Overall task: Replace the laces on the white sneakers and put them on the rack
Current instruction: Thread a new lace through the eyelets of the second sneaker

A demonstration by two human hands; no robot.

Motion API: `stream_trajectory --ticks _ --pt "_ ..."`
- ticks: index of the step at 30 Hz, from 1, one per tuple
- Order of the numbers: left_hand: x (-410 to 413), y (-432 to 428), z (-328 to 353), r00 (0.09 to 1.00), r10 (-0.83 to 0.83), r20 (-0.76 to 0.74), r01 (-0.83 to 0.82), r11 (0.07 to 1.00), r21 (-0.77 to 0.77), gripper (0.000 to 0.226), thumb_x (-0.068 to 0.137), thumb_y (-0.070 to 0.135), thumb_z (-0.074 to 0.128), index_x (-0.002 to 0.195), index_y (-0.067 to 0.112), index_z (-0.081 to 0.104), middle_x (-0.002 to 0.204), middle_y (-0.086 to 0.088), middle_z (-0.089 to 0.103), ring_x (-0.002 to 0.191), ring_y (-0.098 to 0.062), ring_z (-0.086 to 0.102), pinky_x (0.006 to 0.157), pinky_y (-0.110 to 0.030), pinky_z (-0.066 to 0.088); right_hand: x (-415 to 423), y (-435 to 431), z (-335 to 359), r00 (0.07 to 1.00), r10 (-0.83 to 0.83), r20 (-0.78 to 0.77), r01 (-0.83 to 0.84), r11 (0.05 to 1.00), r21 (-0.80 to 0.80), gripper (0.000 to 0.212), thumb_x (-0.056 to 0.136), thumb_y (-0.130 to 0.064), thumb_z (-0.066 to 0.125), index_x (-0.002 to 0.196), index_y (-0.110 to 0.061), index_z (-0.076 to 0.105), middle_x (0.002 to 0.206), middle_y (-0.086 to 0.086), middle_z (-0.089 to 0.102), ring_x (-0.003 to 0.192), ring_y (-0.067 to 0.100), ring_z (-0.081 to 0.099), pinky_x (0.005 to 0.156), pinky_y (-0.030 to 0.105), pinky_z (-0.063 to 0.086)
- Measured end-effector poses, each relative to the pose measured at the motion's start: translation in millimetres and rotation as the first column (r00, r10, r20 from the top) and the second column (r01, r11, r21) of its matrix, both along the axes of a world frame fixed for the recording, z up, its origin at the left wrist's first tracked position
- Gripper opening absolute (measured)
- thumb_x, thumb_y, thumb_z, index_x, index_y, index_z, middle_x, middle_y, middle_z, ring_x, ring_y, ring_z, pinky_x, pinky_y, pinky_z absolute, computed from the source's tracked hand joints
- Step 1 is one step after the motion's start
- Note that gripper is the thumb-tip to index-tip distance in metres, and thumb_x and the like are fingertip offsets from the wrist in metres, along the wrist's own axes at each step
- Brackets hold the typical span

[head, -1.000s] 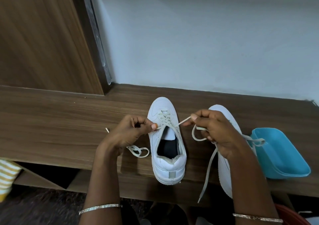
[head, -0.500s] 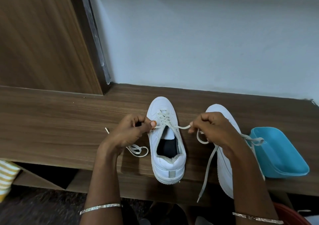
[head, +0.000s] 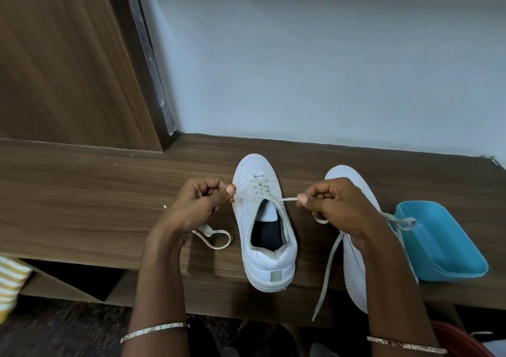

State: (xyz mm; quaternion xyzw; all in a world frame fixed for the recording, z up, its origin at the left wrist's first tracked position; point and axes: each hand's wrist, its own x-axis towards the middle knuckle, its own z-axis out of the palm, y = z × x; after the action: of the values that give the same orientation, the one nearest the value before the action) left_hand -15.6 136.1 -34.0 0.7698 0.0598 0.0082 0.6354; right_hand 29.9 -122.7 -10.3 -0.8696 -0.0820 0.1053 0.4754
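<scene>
While the laced sneaker [head: 267, 236] sat toe-far on the wooden bench [head: 82, 192], we held its lace [head: 287, 199] on both sides: left hand [head: 197, 206] curled, pinching the left end; right hand [head: 336, 206] pinching the right end. Second sneaker [head: 353, 269] lay just right, partly under our right wrist. Blue tub [head: 443, 247] sat further right.

This looks like a room in a home, perhaps an entry corner or a bedroom. A low wood-laminate shelf unit [head: 82, 192] runs along a plain pale painted wall [head: 328, 69], with an open compartment [head: 68, 277] under its top. A tall wood-grain panel [head: 54, 69], door or wardrobe side, stands at the left. A white sneaker [head: 267, 263], a second sneaker [head: 353, 260] and a blue plastic tub [head: 443, 247] sit on top, above a dark rug [head: 68, 329].
</scene>
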Motion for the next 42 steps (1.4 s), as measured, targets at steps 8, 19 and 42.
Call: stream_trajectory --ticks 8,19,42 --pt "0 4 -5 0.998 0.038 -0.049 -0.035 0.998 0.043 0.026 0.094 0.022 0.068 0.074 0.006 0.072 0.05 0.006 0.043 0.049 -0.004 0.035 0.047 -0.011 0.031 1 8 -4 0.988 -0.137 0.076 0.15 0.966 -0.21 0.021 0.081 -0.029 0.081 0.062 -0.026 0.075 0.061 -0.005 0.071 0.071 0.015 0.068 0.079 0.037 0.058" --pt "5 -20 22 0.996 -0.033 0.079 0.054 0.96 -0.276 0.032 0.089 0.038 0.062 0.067 0.016 0.067 0.064 0.003 0.057 0.055 -0.009 0.043 0.048 -0.019 0.033 -6 -1 29 0.984 0.078 0.162 -0.07 0.996 -0.051 0.016 0.084 -0.043 0.075 0.071 -0.033 0.076 0.112 -0.013 0.063 0.106 -0.008 0.053 0.09 0.021 0.041" --pt "5 -47 41 0.964 -0.061 -0.258 0.021 0.988 -0.155 0.052 0.092 0.05 0.06 0.049 0.02 0.066 0.041 0.003 0.031 0.036 -0.006 0.02 0.041 -0.016 0.014 -23 42 46 0.943 0.333 0.021 -0.316 0.872 0.373 0.022 0.105 -0.018 0.052 0.109 -0.005 0.069 0.062 0.006 0.058 0.043 0.01 0.04 0.047 0.017 0.036"
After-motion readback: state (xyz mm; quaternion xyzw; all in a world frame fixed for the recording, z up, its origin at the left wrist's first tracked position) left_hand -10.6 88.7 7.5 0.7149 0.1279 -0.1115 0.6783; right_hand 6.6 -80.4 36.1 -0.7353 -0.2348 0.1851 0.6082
